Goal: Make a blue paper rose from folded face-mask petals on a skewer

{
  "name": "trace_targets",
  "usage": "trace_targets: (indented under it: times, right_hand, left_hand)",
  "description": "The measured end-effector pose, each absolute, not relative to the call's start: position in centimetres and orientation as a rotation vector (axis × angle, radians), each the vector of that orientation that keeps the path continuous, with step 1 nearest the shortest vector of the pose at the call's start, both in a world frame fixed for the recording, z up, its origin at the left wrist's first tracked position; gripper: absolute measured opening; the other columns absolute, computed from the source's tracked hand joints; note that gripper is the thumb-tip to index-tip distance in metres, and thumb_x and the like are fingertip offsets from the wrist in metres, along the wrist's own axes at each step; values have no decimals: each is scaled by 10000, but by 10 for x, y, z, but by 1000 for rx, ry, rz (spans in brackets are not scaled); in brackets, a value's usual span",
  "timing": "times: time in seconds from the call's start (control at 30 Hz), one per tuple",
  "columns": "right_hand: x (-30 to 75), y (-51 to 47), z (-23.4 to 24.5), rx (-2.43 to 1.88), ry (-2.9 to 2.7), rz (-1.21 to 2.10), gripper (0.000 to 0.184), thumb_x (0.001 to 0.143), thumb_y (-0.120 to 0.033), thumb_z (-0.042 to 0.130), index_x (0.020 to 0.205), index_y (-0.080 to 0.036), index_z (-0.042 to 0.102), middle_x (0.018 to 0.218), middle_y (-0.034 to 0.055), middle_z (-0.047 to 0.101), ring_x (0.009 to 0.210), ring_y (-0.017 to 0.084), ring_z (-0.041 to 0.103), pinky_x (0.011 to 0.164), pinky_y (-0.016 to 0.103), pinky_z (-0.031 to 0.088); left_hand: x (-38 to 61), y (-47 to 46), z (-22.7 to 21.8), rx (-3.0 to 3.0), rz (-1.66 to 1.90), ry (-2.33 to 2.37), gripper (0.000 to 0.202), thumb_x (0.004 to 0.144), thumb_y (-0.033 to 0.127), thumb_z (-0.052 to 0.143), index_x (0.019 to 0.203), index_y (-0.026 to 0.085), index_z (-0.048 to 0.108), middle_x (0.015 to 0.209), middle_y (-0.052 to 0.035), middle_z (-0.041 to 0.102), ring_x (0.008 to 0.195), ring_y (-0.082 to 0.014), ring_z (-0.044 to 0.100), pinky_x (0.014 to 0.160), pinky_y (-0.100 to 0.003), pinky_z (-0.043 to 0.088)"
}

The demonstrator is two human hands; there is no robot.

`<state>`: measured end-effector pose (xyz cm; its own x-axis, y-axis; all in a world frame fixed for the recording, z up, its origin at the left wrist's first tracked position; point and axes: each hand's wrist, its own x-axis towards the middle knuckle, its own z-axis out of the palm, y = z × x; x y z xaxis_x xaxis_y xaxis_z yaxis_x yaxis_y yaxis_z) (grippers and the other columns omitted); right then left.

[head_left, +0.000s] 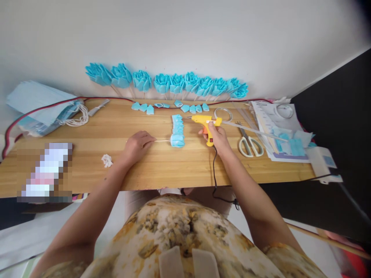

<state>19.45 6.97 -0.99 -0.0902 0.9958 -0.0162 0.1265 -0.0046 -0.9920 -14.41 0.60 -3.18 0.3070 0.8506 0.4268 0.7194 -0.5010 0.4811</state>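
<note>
One pleated blue strip (177, 131) lies mid-frame on the table (165, 170), its lower end meeting a thin stick (162, 141) pinched by the fingers of the left hand (137, 146); those of the right hand (218, 138) clasp a yellow glue gun (202, 120), nozzle (189, 117) near the strip.

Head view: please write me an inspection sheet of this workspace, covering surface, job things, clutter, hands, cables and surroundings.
Surface: wooden tabletop, grain visible.
Job's things: pleated blue strip, thin stick at its near end, yellow glue gun, loose blue pieces.
Clutter: crumpled white scrap on the left; scissors on the right.
Hands: left hand holds the stick; right hand grips the glue gun.
Cables: black cord hangs over the near edge; red-and-black cable along the back.
Surroundings: blue flowers lined up before a white wall.
</note>
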Motion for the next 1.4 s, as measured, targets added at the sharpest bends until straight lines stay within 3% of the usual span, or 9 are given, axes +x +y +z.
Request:
trace_targets:
  times: [0.7,1.4]
  right_hand:
    - [195,70,-12,-1313,-1399,1185,738,801,-872,499,673,-175,705,565,32,581,499,111,475,466,254,339]
    - [197,72,-15,-1288,-1401,1195,683,809,-825,560,682,-173,721,576,29,591,526,109,507,475,243,352]
  left_hand:
    - [-147,6,-31,2432,931,1385,344,1019,271,448,969,196,780,929,-102,731,868,-225,647,758,-351,513]
    - [-147,8,-30,2434,906,1357,340,998,228,432,975,185,768,941,-100,721,888,-222,651,775,-343,517]
